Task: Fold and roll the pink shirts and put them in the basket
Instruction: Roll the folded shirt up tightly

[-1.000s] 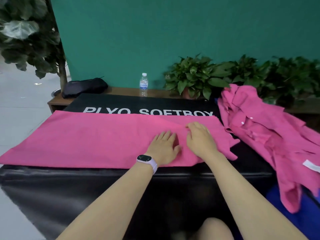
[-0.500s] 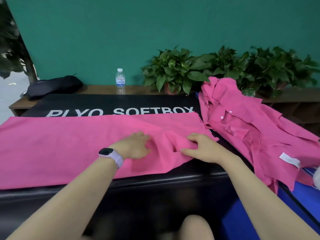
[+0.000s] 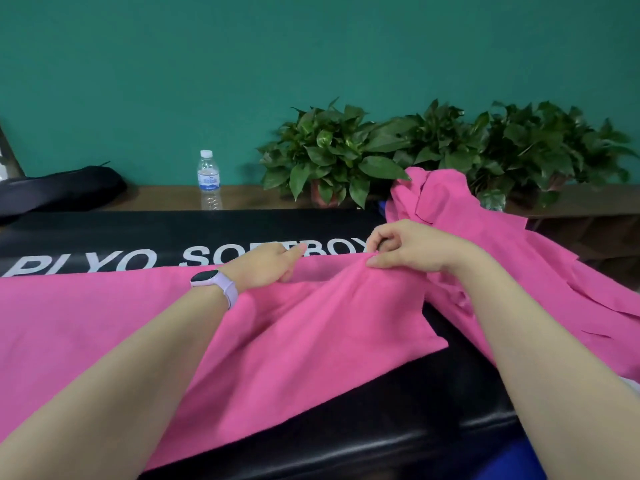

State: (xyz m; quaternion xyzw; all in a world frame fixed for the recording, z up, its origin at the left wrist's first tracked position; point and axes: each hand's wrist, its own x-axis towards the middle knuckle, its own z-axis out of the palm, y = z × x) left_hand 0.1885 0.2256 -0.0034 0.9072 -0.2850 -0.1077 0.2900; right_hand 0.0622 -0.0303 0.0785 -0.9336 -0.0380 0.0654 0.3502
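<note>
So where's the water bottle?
The water bottle stands upright on the wooden shelf by the green wall, left of the plants.
</note>
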